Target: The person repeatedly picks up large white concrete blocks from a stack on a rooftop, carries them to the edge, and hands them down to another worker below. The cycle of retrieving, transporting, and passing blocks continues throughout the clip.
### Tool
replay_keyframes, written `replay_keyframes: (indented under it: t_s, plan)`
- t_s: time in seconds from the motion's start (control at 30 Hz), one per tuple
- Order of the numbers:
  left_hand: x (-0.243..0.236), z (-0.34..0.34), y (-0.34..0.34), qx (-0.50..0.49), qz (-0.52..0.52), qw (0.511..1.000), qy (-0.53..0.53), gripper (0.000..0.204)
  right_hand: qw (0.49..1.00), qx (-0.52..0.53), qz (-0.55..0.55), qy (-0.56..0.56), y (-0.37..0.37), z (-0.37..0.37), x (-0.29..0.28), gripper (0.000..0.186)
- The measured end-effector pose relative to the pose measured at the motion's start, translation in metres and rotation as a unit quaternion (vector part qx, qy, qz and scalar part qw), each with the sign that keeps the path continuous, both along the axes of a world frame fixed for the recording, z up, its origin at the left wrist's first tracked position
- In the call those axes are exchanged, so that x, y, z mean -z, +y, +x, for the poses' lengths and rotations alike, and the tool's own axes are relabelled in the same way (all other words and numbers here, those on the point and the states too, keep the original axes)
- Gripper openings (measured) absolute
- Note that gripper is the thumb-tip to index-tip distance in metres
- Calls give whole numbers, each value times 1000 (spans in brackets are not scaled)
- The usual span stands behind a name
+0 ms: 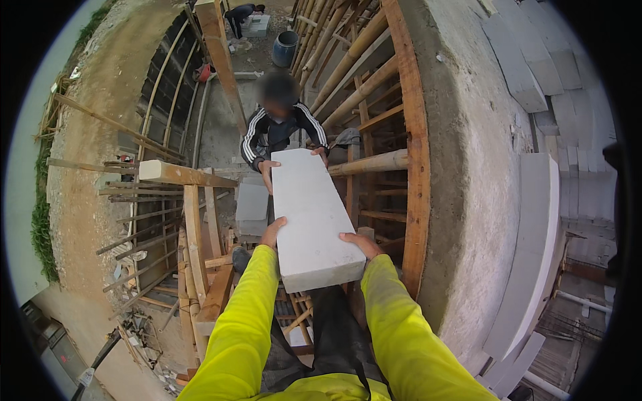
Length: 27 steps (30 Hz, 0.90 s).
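Note:
A long white building block [313, 214] lies lengthwise in front of me, its near end toward my body. My left hand [273, 232] grips its left side, fingers going underneath out of sight. On the right side, my right hand [362, 244] clasps the block near its near corner, thumb on the top edge. At the far end, a person [281, 123] in a black jacket with white sleeve stripes has both hands on the same block. Below and behind it, more pale blocks [252, 204] are stacked beside that person.
Wooden posts and beams [194, 175] frame the left. A timber [416, 154] and bamboo poles [370, 164] run along the right, beside a concrete ledge [478, 127]. More white blocks [525, 247] lie far right. A blue drum [284, 49] and another person [239, 19] are farther off.

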<state>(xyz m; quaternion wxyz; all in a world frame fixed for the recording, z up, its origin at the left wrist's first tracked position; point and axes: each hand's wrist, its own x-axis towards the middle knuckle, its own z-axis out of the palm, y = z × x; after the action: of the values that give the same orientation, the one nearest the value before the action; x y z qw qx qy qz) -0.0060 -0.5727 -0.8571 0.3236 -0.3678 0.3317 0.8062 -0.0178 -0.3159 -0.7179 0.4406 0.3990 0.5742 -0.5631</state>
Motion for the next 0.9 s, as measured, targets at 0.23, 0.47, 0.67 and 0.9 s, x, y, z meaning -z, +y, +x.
replay_keyframes:
  t_s: [0.23, 0.47, 0.67, 0.9]
  plan:
    - [-63, 73, -53, -44, -20, 999, -21, 62, 990, 98, -58, 84, -43, 66, -72, 69]
    - [-258, 150, -85, -113, -79, 990, 28, 59, 993, 26, -61, 101, -75, 98, -249, 68]
    - [-392, 139, -96, -141, -102, 975, 141, 60, 965, 52, -142, 214, -72, 125, -346, 71]
    - [-504, 88, -52, 21, -60, 944, 322, 66, 899, 145, -67, 408, -38, 187, -421, 77]
